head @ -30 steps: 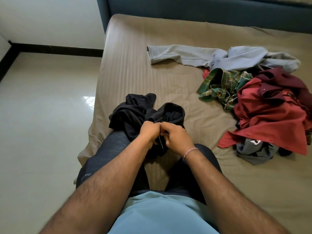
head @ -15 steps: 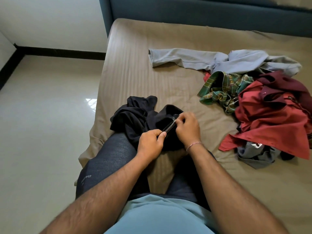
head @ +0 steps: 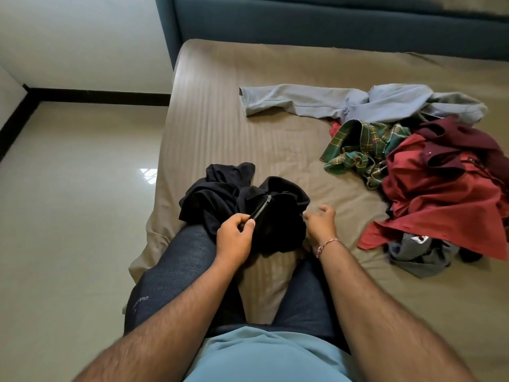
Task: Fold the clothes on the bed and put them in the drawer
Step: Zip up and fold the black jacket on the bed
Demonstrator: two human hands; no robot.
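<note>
Left hand [head: 234, 235] pinches black garment [head: 275, 216] (maybe zip)

trousers [head: 248, 205] on bed [head: 248, 128], clothes pile [head: 429, 172] right

Black garment [head: 220, 194] on my knee, silver zip [head: 261, 206]. Sheet [head: 220, 119] beige, faint stripes. At 1 o'clock a pale grey-blue shirt [head: 330, 102]; at 2 o'clock green plaid [head: 355, 146], red shirt [head: 440, 199], maroon [head: 462, 136], grey piece [head: 418, 252]. My pants [head: 176, 260] dark blue, tee [head: 264, 357] light blue. Headboard [head: 303, 20] teal.
</note>
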